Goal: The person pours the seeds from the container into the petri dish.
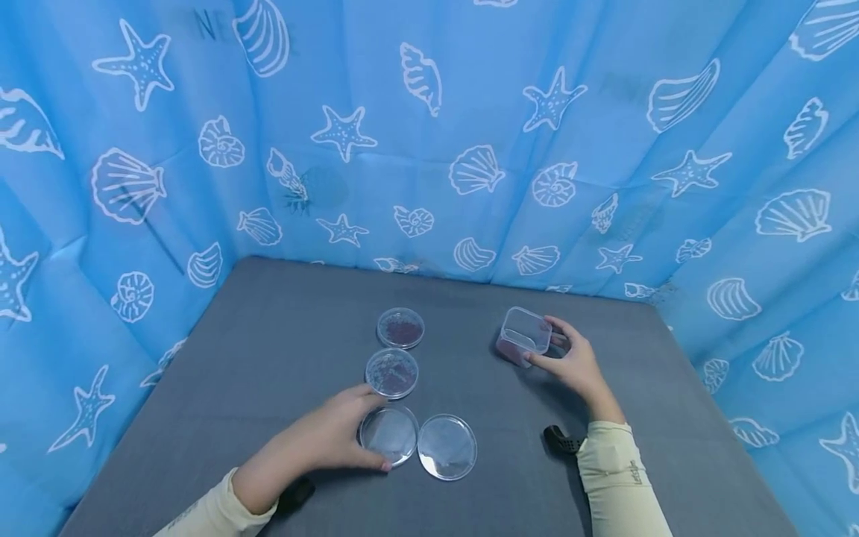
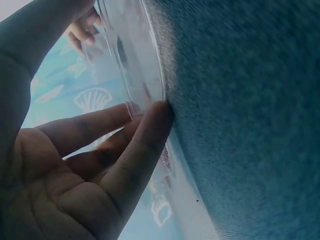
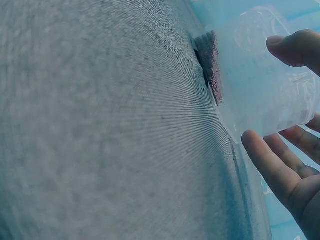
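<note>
My left hand (image 1: pixel 329 436) holds a clear round petri dish (image 1: pixel 391 432) by its edges, thumb at the near side and fingers at the far side. In the left wrist view, fingertips (image 2: pixel 156 117) touch the rim of that clear dish (image 2: pixel 132 50), close to the cloth. On the right, my right hand (image 1: pixel 575 363) grips a clear plastic box (image 1: pixel 515 339) between thumb and fingers. Reddish-purple granules (image 3: pixel 214 67) lie in the bottom of this box, seen through its wall in the right wrist view. Its top appears uncovered.
Two petri dishes with reddish-purple granules, a far one (image 1: pixel 401 328) and a nearer one (image 1: pixel 392 373), stand beyond my left hand. Another clear dish piece (image 1: pixel 447 447) lies right of the held dish. Grey cloth (image 1: pixel 282 328) covers the table; a blue shell-patterned curtain (image 1: pixel 429 134) hangs behind.
</note>
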`<action>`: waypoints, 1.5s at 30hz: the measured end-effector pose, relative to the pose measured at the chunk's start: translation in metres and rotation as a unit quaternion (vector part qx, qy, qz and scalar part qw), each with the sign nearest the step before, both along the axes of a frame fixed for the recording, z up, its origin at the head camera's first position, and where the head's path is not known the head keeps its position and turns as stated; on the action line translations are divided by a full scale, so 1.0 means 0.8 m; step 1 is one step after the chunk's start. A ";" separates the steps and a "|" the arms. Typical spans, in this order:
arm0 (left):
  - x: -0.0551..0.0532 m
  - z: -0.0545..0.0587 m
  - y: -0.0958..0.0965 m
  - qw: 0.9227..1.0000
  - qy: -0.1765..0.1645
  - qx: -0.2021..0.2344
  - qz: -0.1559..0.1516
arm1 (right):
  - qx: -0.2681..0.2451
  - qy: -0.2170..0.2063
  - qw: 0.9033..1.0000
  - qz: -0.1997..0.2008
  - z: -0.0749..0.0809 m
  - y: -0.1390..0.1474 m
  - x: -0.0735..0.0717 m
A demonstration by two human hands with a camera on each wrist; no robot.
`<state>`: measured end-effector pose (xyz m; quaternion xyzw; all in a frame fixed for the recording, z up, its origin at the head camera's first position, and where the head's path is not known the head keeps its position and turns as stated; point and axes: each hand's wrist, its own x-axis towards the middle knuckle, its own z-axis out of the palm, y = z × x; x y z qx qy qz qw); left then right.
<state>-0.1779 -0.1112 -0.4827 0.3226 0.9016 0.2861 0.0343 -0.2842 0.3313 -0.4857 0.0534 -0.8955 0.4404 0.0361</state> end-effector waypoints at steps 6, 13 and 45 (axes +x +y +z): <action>-0.001 0.003 0.001 1.000 0.008 -0.008 -0.001 | -0.006 0.003 1.000 0.001 0.003 0.002 0.001; -0.004 0.000 0.002 1.000 0.001 0.006 -0.007 | -0.037 0.014 0.999 0.007 0.016 -0.009 0.004; -0.019 -0.002 -0.019 0.994 -0.083 0.043 -0.051 | 0.150 0.204 0.939 0.233 0.066 -0.181 0.084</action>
